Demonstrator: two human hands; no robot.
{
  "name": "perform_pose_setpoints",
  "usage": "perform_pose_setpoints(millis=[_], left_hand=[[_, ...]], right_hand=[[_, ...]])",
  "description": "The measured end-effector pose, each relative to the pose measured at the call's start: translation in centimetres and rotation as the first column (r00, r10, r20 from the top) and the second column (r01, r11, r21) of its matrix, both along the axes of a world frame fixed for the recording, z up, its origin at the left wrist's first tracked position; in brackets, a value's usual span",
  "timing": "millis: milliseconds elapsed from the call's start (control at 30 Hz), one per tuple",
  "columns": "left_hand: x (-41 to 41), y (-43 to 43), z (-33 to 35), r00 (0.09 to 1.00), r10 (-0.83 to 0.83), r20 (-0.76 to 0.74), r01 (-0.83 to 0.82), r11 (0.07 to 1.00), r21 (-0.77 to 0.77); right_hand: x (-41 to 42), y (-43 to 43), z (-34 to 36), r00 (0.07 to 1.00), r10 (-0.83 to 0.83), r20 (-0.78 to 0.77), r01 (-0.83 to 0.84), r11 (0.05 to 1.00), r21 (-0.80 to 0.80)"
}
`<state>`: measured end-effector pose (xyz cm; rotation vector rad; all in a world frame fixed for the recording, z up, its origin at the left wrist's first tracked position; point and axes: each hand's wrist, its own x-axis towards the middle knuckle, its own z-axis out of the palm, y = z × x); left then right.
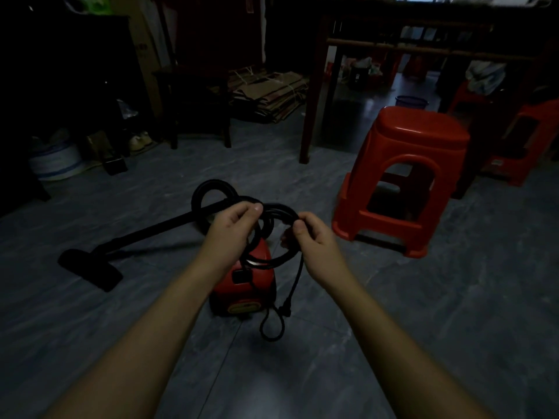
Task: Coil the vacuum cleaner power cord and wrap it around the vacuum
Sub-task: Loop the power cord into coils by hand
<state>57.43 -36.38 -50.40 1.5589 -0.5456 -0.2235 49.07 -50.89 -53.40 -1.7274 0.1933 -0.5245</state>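
Observation:
A small red vacuum cleaner [246,285] stands on the grey floor, partly hidden behind my left forearm. Its black hose [211,193] loops up behind it, and a black wand runs left to the floor head [89,269]. The black power cord [273,260] is gathered into a round coil above the vacuum. My left hand [234,229] grips the coil's left side and my right hand [314,243] pinches its right side. One strand hangs down from the right hand to the plug [286,309], and a small loop touches the floor below it.
A red plastic stool [405,176] stands close on the right, with more red stools behind it. A dark wooden table leg [307,122] rises behind the vacuum. Stacked flattened cardboard [269,92] lies at the back, dark furniture and a white bucket [56,161] at the left.

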Motion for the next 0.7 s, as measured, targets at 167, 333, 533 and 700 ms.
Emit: perform_pose_setpoints(millis=[167,333,533,700], left_hand=[[0.3,0.3,-3.2,0.995,-0.091,-0.04,0.097,0.975,0.199],[0.2,0.4,-4.2,0.992,-0.123,-0.041,0.129,0.951,0.28],[-0.4,0.2,-4.4,0.994,-0.097,-0.045,0.106,0.961,0.257],[-0.5,0.0,-4.5,0.994,-0.076,-0.077,0.092,0.97,0.224]], right_hand=[[-0.1,0.0,-1.9,0.993,0.04,-0.114,-0.055,0.99,-0.129],[0.1,0.8,-2.5,0.974,0.047,-0.222,-0.102,0.963,-0.248],[0.4,0.8,-2.5,0.979,0.022,-0.202,-0.067,0.974,-0.218],[0.5,0.6,-2.7,0.985,0.004,-0.175,-0.041,0.977,-0.209]])
